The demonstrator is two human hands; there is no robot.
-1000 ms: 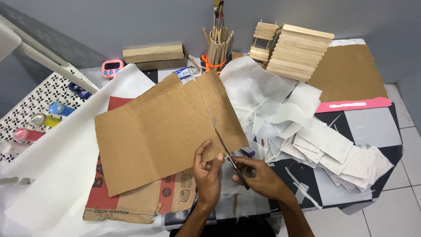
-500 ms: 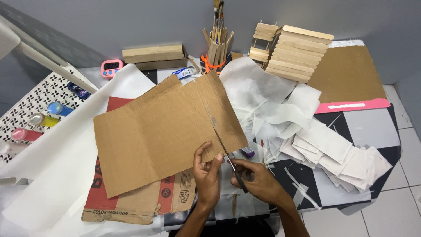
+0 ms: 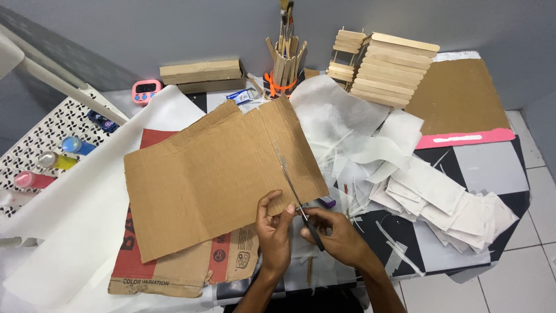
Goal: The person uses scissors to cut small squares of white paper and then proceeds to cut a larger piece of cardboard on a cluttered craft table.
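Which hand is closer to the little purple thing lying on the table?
Right. The right hand, holding the scissors, sits just below the small purple thing. The left hand pinches the cardboard sheet edge, farther left of it.

1. Table (image 3: 498,168): black-and-white checked top, bare patches at the right and lower centre of the frame.
2. White paper sheet (image 3: 69,243): large, spread over the left part.
3. Printed red-and-brown cardboard (image 3: 174,272): flat, lower left of centre, lying over the paper's edge.
4. Heap of white paper scraps (image 3: 417,185): centre to right.
5. Brown board with pink edge (image 3: 457,104): upper right.
6. Stack of craft-stick panels (image 3: 388,69): upper centre-right.
7. Craft-stick holder with brushes (image 3: 285,64): upper centre.
8. Two wooden blocks (image 3: 202,75): stacked, upper left of centre.
9. Pink digital timer (image 3: 146,91): upper left, beside the blocks.
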